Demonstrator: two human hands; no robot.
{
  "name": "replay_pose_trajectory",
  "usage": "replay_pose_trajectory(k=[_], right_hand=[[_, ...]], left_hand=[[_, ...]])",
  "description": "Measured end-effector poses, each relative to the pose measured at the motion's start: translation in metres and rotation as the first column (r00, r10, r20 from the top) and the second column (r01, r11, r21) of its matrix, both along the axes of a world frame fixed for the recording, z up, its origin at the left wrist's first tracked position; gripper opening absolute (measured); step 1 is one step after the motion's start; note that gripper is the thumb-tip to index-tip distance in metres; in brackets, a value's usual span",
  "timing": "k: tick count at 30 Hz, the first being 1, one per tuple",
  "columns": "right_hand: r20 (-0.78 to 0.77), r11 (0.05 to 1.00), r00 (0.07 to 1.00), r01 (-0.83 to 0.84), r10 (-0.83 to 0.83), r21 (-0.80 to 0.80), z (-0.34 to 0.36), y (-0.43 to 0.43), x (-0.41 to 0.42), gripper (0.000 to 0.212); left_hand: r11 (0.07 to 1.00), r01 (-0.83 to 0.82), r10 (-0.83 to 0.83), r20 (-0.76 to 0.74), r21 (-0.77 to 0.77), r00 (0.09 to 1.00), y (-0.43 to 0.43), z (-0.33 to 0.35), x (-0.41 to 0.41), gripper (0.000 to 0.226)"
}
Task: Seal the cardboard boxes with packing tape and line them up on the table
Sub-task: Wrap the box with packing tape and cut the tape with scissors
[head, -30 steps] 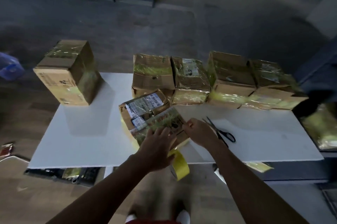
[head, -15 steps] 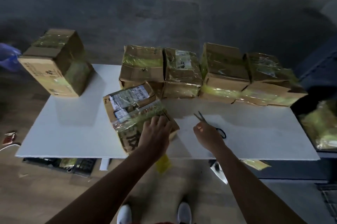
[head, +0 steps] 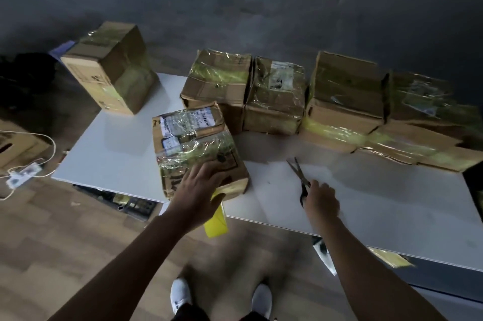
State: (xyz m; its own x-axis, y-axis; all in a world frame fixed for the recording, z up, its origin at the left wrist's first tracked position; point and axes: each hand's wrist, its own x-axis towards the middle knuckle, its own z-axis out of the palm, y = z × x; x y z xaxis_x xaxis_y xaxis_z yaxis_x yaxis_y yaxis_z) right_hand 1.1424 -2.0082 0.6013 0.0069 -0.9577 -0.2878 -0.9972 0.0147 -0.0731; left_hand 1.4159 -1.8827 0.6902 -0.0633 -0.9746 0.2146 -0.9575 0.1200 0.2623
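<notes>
My left hand [head: 201, 187] lies flat, fingers straight, on the near end of the taped box [head: 193, 138]. A strip of yellow tape [head: 215, 224] hangs off the table [head: 117, 153] edge just under my palm. My right hand [head: 321, 199] curls over the handles of the scissors [head: 298, 171], whose blades point away from me. Beyond both hands stands a row of boxes [head: 277, 96], and one more box [head: 109, 70] sits far out past my left.

Scissors [head: 300, 174] handles hidden under right hand [head: 320, 199]; rightmost box [head: 423, 101] cut by edge.
</notes>
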Motion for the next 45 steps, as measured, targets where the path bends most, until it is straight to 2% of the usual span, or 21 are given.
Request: replay_pose_trajectory(k=[2, 4, 6, 9, 12, 14, 19, 21, 22, 25, 26, 28, 31, 33, 35, 36, 37, 40, 45], right_hand=[[-0.030, 0.999, 0.999, 0.018, -0.017, 0.038, 0.000, -0.003, 0.001, 0.032], [0.003, 0.994, 0.998, 0.070, -0.070, 0.089, 0.001, -0.005, 0.005, 0.033], [0.082, 0.985, 0.994, 0.061, -0.076, 0.162, 0.001, -0.005, 0.011, 0.033], [0.292, 0.967, 0.956, -0.076, 0.002, 0.243, 0.010, -0.002, 0.024, 0.024], [0.612, 0.946, 0.786, -0.126, -0.088, 0.298, 0.035, 0.007, 0.044, 0.020], [0.738, 0.932, 0.662, -0.170, -0.133, 0.321, 0.054, 0.014, 0.056, 0.022], [0.899, 0.899, 0.411, -0.323, -0.149, 0.297, 0.087, 0.024, 0.075, 0.030], [0.929, 0.877, 0.343, -0.391, -0.141, 0.278, 0.095, 0.027, 0.078, 0.031], [0.935, 0.870, 0.339, -0.426, -0.101, 0.249, 0.098, 0.028, 0.078, 0.031], [0.917, 0.825, 0.394, -0.538, 0.061, 0.176, 0.104, 0.023, 0.075, 0.033], [0.904, 0.801, 0.417, -0.571, 0.096, 0.178, 0.107, 0.022, 0.075, 0.034], [0.873, 0.749, 0.463, -0.631, 0.155, 0.202, 0.112, 0.017, 0.077, 0.035], [0.812, 0.663, 0.532, -0.701, 0.242, 0.262, 0.119, 0.012, 0.079, 0.037], [0.772, 0.623, 0.571, -0.720, 0.280, 0.306, 0.122, 0.009, 0.079, 0.041], [0.738, 0.601, 0.599, -0.725, 0.311, 0.335, 0.125, 0.005, 0.077, 0.042], [0.720, 0.593, 0.610, -0.728, 0.331, 0.344, 0.126, 0.002, 0.076, 0.041], [0.694, 0.588, 0.622, -0.730, 0.362, 0.347, 0.127, 0.000, 0.074, 0.041], [0.609, 0.586, 0.648, -0.735, 0.458, 0.342, 0.130, -0.006, 0.069, 0.036], [0.525, 0.580, 0.660, -0.741, 0.537, 0.338, 0.134, -0.014, 0.061, 0.030]], left_hand=[[0.998, -0.056, 0.056, 0.029, 0.000, 0.998, 0.006, 0.000, 0.005, 0.058], [0.997, -0.078, 0.078, 0.044, 0.000, 0.996, 0.009, -0.001, 0.011, 0.066], [0.998, -0.063, 0.063, 0.050, -0.009, 0.997, 0.010, -0.002, 0.015, 0.069], [0.996, -0.068, 0.071, 0.046, -0.053, 0.996, 0.010, -0.004, 0.015, 0.064], [0.986, -0.129, 0.133, 0.042, -0.104, 0.990, 0.015, -0.007, 0.010, 0.060], [0.974, -0.184, 0.193, 0.054, -0.132, 0.980, 0.020, -0.008, 0.007, 0.054], [0.960, -0.261, 0.265, 0.025, -0.098, 0.964, 0.026, -0.009, 0.004, 0.035], [0.954, -0.264, 0.267, 0.009, -0.140, 0.964, 0.031, -0.010, 0.002, 0.016], [0.949, -0.266, 0.270, -0.002, -0.170, 0.963, 0.035, -0.011, 0.001, 0.007], [0.921, -0.354, 0.342, -0.098, -0.163, 0.935, 0.049, -0.017, -0.005, 0.011], [0.904, -0.412, 0.393, -0.159, -0.113, 0.906, 0.053, -0.018, -0.009, 0.010], [0.840, -0.536, 0.538, -0.262, 0.085, 0.801, 0.057, -0.019, -0.021, 0.013], [0.716, -0.608, 0.697, -0.302, 0.344, 0.650, 0.055, -0.018, -0.034, 0.021], [0.652, -0.583, 0.758, -0.446, 0.485, 0.476, 0.050, -0.018, -0.033, 0.027], [0.618, -0.529, 0.766, -0.598, 0.582, 0.237, 0.044, -0.014, -0.031, 0.033], [0.612, -0.516, 0.755, -0.638, 0.600, 0.155, 0.042, -0.013, -0.029, 0.033], [0.610, -0.514, 0.747, -0.654, 0.603, 0.119, 0.041, -0.011, -0.028, 0.031], [0.622, -0.494, 0.737, -0.667, 0.607, 0.108, 0.039, -0.008, -0.026, 0.026], [0.623, -0.466, 0.751, -0.648, 0.629, 0.129, 0.041, -0.009, -0.025, 0.040]])
